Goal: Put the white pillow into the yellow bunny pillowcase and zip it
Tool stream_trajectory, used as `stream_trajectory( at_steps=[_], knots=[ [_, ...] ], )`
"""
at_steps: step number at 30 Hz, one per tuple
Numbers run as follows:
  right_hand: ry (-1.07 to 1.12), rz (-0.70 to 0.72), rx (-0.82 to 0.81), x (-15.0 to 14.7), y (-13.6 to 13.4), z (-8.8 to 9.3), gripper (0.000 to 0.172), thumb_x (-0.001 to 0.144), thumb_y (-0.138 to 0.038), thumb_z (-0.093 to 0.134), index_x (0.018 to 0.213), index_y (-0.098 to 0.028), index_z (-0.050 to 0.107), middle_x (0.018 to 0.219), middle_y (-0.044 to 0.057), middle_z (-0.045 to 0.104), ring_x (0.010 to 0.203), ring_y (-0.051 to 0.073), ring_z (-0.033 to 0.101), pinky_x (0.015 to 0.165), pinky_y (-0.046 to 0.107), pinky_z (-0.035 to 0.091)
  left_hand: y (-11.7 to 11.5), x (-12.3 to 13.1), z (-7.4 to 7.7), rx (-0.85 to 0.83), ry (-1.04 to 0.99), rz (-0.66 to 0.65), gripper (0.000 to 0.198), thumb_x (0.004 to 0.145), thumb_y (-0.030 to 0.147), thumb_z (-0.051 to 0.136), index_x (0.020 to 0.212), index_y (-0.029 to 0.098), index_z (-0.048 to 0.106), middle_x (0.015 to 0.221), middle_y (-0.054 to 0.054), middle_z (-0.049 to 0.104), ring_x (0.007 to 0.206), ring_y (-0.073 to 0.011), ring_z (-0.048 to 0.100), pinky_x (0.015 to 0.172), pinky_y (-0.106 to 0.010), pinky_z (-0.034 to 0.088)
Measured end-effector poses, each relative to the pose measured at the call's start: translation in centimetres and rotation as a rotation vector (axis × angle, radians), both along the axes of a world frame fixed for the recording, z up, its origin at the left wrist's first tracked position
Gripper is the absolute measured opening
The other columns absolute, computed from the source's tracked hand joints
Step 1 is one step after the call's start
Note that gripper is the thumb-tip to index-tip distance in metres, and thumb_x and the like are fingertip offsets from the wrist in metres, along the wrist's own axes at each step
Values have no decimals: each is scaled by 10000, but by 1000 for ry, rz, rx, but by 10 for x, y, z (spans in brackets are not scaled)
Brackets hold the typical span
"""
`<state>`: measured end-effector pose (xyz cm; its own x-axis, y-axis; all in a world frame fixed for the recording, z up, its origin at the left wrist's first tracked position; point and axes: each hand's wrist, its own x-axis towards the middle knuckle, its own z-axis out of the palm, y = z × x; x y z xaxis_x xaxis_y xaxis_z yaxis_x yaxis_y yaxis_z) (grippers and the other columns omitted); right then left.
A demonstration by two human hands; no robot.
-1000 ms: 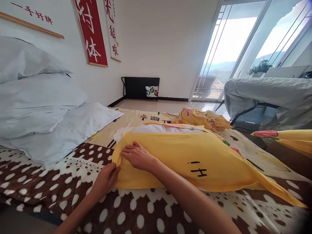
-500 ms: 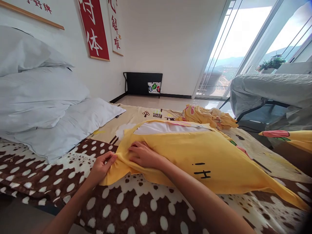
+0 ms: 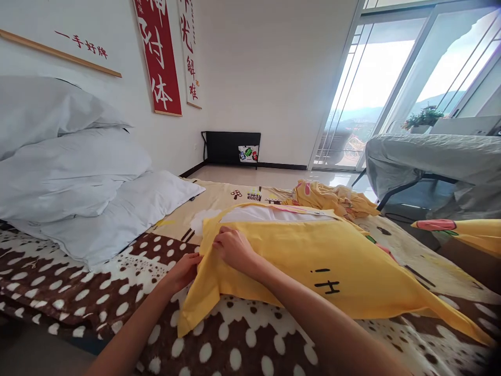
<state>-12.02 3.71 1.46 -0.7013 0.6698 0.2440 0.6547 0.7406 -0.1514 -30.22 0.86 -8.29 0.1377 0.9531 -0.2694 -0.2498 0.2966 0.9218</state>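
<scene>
A yellow pillowcase (image 3: 313, 266) with a white pillow (image 3: 270, 214) showing at its far open edge lies on the bed. My left hand (image 3: 183, 270) is closed on the pillowcase's near-left corner, fingers partly tucked under the cloth. My right hand (image 3: 234, 246) presses on top of the pillowcase by the same corner, fingers curled on the fabric. The corner flap (image 3: 195, 308) hangs loose toward me.
A brown blanket with white dots (image 3: 97, 292) covers the bed. White pillows (image 3: 70, 172) are stacked at the left. Crumpled yellow cloth (image 3: 332, 196) lies beyond. A grey covered table (image 3: 430, 156) stands at the right, glass doors behind.
Both hands have shifted up and right along the pillowcase's left edge. The left corner of the cloth now droops lower toward me. The camera has tilted a little.
</scene>
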Motion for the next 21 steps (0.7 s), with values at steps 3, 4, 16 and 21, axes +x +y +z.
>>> stream_trajectory(
  at_steps=[3,4,16,21],
  knots=[
    [119,-65,29,4,-4,3,297,927,-219,431,845,-161,711,938,78,656,811,151,604,685,244,395,-7,4,15,15,5,-35,273,623,244,761,870,139,713,814,-75,710,688,-180,621,643,-264,477],
    [122,-81,14,6,-3,5,296,926,-227,435,839,-161,710,929,78,666,810,152,608,683,243,395,-11,4,18,20,17,-41,278,617,221,764,880,141,719,794,-66,707,679,-175,615,626,-252,467],
    [-265,33,-28,-7,-20,5,167,771,-165,608,886,-107,715,925,161,697,885,262,646,677,292,459,-12,19,2,216,47,196,440,638,526,750,882,160,732,835,-73,732,772,-238,655,677,-291,497],
    [-246,90,98,3,-10,-21,178,775,-110,528,886,-132,666,896,110,693,844,215,647,704,281,455,-11,19,10,195,40,217,404,645,509,747,856,164,722,891,-90,735,853,-261,659,692,-294,502]
  ],
)
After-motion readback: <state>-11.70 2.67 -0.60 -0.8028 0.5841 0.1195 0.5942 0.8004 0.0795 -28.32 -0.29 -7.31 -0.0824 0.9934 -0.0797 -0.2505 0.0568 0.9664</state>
